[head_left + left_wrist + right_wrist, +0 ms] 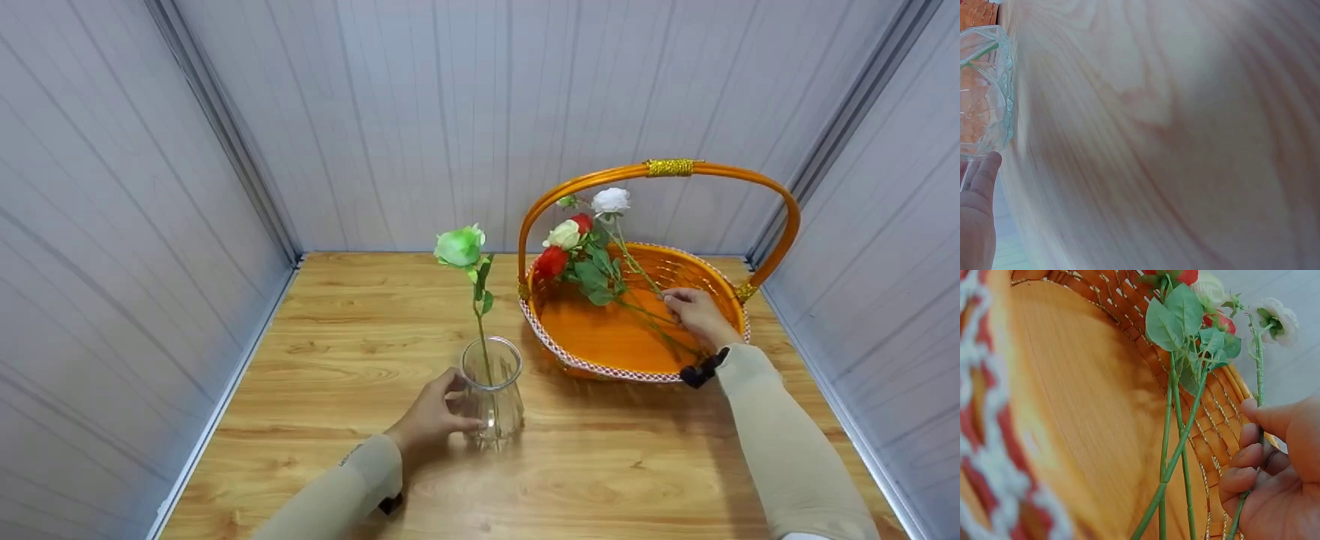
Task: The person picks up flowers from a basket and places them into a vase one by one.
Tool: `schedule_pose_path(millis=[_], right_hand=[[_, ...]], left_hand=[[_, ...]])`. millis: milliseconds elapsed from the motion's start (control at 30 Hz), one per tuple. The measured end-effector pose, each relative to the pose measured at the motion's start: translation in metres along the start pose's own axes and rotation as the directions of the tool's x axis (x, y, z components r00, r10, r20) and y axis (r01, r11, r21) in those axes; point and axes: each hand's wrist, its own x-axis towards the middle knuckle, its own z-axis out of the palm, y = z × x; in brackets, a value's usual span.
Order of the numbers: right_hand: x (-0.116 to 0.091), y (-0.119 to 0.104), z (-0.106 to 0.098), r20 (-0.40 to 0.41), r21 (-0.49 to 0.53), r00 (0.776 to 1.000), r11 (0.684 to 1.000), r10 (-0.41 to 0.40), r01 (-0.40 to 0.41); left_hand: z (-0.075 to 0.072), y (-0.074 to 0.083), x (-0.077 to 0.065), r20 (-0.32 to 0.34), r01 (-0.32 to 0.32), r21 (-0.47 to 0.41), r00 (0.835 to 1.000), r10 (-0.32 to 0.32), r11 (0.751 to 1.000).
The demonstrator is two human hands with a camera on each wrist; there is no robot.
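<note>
My left hand (435, 412) holds the side of a clear glass vase (507, 411), thumb in front and fingers round the left. In it leans one artificial green rose (460, 246). The left wrist view shows the vase's faceted base (1005, 101) beside my fingers (985, 174). My right hand (701, 315) pinches the stem of a white rose (611, 201) over the basket (574, 330); in the right wrist view thumb and fingers close round that green stem (1260, 371). Red roses (552, 261) and a cream rose (564, 235) lie in the basket, their stems crossing.
The basket's tall orange handle (570, 184) arches over the flowers. Its braided red-and-white rim (1002, 422) is close to the right wrist camera. Wood-grain tabletop (337, 375) extends left of the vase. Pale panel walls (390, 127) enclose the back and sides.
</note>
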Motion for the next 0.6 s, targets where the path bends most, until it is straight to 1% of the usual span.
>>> schedule_pose_path(millis=[67, 300, 500, 600], right_hand=[[-0.004, -0.003, 0.000, 0.002, 0.008, 1.000, 1.000, -0.006, 0.006], [-0.015, -0.009, -0.001, 0.015, 0.023, 1.000, 0.999, -0.025, 0.024], [-0.021, -0.012, 0.001, -0.006, 0.010, 0.999, 0.999, -0.041, 0.041], [-0.024, -0.014, 0.003, -0.018, 0.016, 0.999, 0.999, -0.051, 0.051]], left_hand=[[0.000, 0.000, 0.000, -0.004, 0.000, 0.015, 1.000, 0.000, 1.000], [0.000, -0.001, 0.000, -0.012, 0.013, 0.021, 1.000, -0.013, 1.000], [0.000, 0.000, 0.000, -0.015, 0.019, 0.031, 1.000, -0.018, 0.999], [0.001, 0.000, 0.000, -0.012, 0.021, 0.012, 1.000, -0.021, 1.000]])
